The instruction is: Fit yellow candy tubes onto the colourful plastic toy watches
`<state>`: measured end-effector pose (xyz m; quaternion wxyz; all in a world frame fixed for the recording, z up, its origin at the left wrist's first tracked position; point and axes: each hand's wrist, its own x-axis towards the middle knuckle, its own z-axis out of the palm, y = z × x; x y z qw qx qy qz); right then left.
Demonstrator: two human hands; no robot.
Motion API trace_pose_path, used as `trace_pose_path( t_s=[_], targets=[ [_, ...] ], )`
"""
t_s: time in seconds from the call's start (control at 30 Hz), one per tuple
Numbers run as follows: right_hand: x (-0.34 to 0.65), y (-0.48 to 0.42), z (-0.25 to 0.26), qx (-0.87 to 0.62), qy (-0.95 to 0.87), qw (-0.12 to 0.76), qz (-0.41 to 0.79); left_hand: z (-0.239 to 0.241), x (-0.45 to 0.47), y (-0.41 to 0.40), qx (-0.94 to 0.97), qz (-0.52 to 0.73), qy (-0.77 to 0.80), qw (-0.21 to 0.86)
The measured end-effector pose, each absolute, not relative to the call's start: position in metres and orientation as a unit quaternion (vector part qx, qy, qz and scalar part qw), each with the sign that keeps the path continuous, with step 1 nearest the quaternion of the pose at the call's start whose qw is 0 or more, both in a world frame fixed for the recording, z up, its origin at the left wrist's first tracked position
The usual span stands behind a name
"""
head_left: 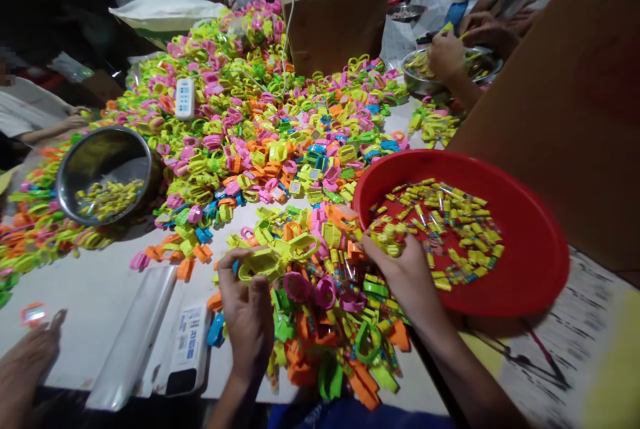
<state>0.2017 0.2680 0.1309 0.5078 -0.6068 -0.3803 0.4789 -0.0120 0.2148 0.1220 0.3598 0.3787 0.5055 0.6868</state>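
Observation:
My left hand grips a yellow plastic toy watch between thumb and fingers, above a heap of mixed toy watches on the table. At the left rim of a red basin, my right hand curls around a cluster of small yellow-wrapped tubes; its fingertips are partly hidden. Many more yellow tubes lie inside the basin. Pink, orange, green and blue pieces and clear tubes are mixed into the near heap.
A large pile of toy watches covers the table's back, with a white power strip on it. A steel bowl, plastic sleeve and white boxlike device are left. Other people's hands work at both sides.

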Motion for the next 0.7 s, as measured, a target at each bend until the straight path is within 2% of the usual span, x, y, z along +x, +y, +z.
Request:
trace_pose_path(
  t_s=[0.23, 0.33, 0.53, 0.7],
  targets=[
    [0.194, 0.251, 0.136, -0.578, -0.414, 0.517, 0.477, 0.131, -0.005, 0.217, 0.399, 0.673, 0.480, 0.397],
    [0.197, 0.233, 0.144, -0.555, -0.412, 0.490, 0.531, 0.137, -0.001, 0.216, 0.461, 0.627, 0.489, 0.395],
    [0.205, 0.211, 0.174, -0.462, -0.361, 0.409, 0.699, 0.143, -0.002, 0.219, 0.651, 0.530, 0.439, 0.320],
    [0.210, 0.206, 0.184, -0.455, -0.318, 0.400, 0.729, 0.154, -0.006, 0.219, 0.739, 0.465, 0.399, 0.280]
  ],
)
